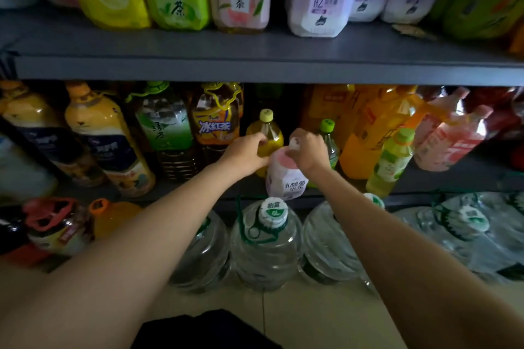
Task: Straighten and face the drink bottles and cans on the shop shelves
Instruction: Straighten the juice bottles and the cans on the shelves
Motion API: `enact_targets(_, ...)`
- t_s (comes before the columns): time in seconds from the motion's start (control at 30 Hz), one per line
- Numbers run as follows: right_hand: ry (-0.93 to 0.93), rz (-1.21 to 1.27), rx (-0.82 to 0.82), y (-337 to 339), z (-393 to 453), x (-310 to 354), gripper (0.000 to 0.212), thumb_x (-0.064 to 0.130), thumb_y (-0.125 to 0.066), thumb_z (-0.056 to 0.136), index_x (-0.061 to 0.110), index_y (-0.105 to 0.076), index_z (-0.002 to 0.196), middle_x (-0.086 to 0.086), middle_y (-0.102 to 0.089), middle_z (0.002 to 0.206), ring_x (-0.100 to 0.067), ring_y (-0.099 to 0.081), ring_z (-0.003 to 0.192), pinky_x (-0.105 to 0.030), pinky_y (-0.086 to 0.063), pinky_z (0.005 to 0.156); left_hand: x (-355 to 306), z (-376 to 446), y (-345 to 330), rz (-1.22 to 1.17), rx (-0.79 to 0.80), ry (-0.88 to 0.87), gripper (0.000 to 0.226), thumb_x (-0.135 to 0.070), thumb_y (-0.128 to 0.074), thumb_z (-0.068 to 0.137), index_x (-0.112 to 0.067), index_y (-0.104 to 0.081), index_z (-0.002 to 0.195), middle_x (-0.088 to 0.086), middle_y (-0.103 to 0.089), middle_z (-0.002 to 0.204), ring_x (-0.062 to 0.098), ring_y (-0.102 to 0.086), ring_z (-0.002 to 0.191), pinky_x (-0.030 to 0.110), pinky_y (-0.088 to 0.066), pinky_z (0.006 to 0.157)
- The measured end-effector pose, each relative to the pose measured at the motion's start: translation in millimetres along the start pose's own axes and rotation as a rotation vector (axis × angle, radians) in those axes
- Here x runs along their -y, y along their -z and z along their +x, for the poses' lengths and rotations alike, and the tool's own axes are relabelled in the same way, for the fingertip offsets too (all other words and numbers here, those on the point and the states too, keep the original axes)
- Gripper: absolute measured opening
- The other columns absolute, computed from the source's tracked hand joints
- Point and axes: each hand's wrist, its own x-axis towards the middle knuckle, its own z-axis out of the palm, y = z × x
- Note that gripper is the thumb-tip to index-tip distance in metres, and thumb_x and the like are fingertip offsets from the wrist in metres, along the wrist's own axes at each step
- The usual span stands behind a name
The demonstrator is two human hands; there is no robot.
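Person's crouching in front of the lower shelf [453,176], both arms reaching in. The right hand [307,149] is gripping the white-and-pink bottle [285,176] at its neck, fingers curled round the cap end, and the bottle is standing right at the shelf's front lip, label w/ dark characters facing out toward the aisle. The left hand [245,151] is curling round the yellow-green bottle [268,134] just behind and to the left; the fingers are wrapped on its shoulder, though it's dim back there and I can't tell how firm that hold is. A slim green-capped bottle [329,139] is poking up just beyond the right hand, touching or nearly so. Big water jugs [265,238] are sitting on the floor directly below the shelf edge. Risk as I'm judging it: the pink bottle is sitting so close to the lip that a twist from the top alone could tip it forward off the shelf onto the jugs. Also the right wrist is crowding the slim green-capped one, so a turn could knock it into its neighbours, esp. the tilted green bottle [392,161] to the right.
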Motion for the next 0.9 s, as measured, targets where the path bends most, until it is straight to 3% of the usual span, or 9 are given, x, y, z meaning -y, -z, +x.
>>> enact_targets(0.13,0.077,0.046,-0.027,14.1,-29.3,-4.9,0.023,0.008,-0.066,0.081,0.003,-0.058,0.102,-0.013,-0.057,0.111,-0.033,-0.053,0.102,-0.032,-0.037,0.075,-6.8,-9.9,3.6,0.035,0.185,-0.028,0.083,-0.037,-0.076,0.074,-0.015,-0.031,0.14,0.006,-0.043,0.14,0.023,-0.044,0.126,0.039,-0.039,0.103)
enact_targets(0.27,0.135,0.097,-0.156,59.1,-46.3,5.0,0.02,0.009,-0.065,0.08,0.006,-0.06,0.099,-0.009,-0.059,0.107,-0.027,-0.054,0.098,-0.026,-0.032,0.068,-26.7,-23.8,6.3,0.0,0.193,-0.127,0.087,-0.031,-0.082,0.068,-0.012,-0.032,0.136,0.002,-0.046,0.134,0.02,-0.044,0.124,0.033,-0.038,0.103)
enact_targets(0.37,0.187,0.125,-0.251,105.2,-53.0,20.2,0.021,0.015,-0.069,0.077,0.008,-0.063,0.097,-0.008,-0.061,0.103,-0.026,-0.056,0.096,-0.026,-0.033,0.069,-60.1,-31.9,8.6,-0.172,0.168,-0.244,0.086,-0.016,-0.084,0.066,-0.008,-0.032,0.134,-0.005,-0.043,0.128,0.01,-0.044,0.118,0.003,-0.034,0.092)
enact_targets(0.4,0.206,0.142,-0.283,122.7,-54.1,25.9,0.024,0.018,-0.07,0.078,0.008,-0.064,0.098,-0.008,-0.062,0.104,-0.025,-0.057,0.096,-0.025,-0.034,0.07,-70.6,-32.7,9.8,-0.288,0.15,-0.284,0.085,-0.013,-0.086,0.061,-0.01,-0.035,0.13,-0.003,-0.047,0.125,0.009,-0.048,0.112,0.001,-0.036,0.087)
enact_targets(0.5,0.271,0.191,-0.377,175.7,-53.9,47.6,0.03,0.026,-0.07,0.08,0.009,-0.064,0.104,-0.008,-0.064,0.105,-0.025,-0.058,0.099,-0.027,-0.038,0.075,-98.6,-37.1,24.8,-0.52,0.042,-0.349,0.094,-0.023,-0.089,0.049,-0.019,-0.035,0.126,-0.001,-0.054,0.119,0.006,-0.055,0.107,0.018,-0.048,0.086)
enact_targets(0.57,0.318,0.228,-0.454,210.3,-49.7,65.2,0.03,0.027,-0.07,0.08,0.01,-0.065,0.105,-0.006,-0.066,0.105,-0.022,-0.059,0.1,-0.028,-0.041,0.079,-122.7,-39.0,50.9,-0.574,-0.006,-0.357,0.086,-0.015,-0.088,0.056,-0.024,-0.038,0.124,-0.006,-0.058,0.115,0.002,-0.056,0.104,0.018,-0.049,0.083)
enact_targets(0.77,0.401,0.284,-0.607,284.7,-8.7,95.4,0.027,0.017,-0.066,0.08,0.007,-0.064,0.105,-0.008,-0.066,0.104,-0.023,-0.058,0.101,-0.028,-0.041,0.079,-193.6,-8.4,115.7,-0.576,-0.227,-0.406,0.085,-0.018,-0.088,0.058,-0.02,-0.04,0.127,-0.003,-0.059,0.115,0.009,-0.056,0.107,0.024,-0.05,0.086)
enact_targets(0.9,0.285,0.245,-0.648,287.4,25.9,76.8,0.029,0.014,-0.058,0.088,0.005,-0.056,0.116,-0.015,-0.064,0.109,-0.035,-0.051,0.108,-0.039,-0.041,0.085,-213.9,25.1,112.9,-0.536,-0.3,-0.329,0.088,-0.025,-0.088,0.059,-0.022,-0.039,0.132,-0.008,-0.051,0.115,0.014,-0.049,0.111,0.032,-0.045,0.095)
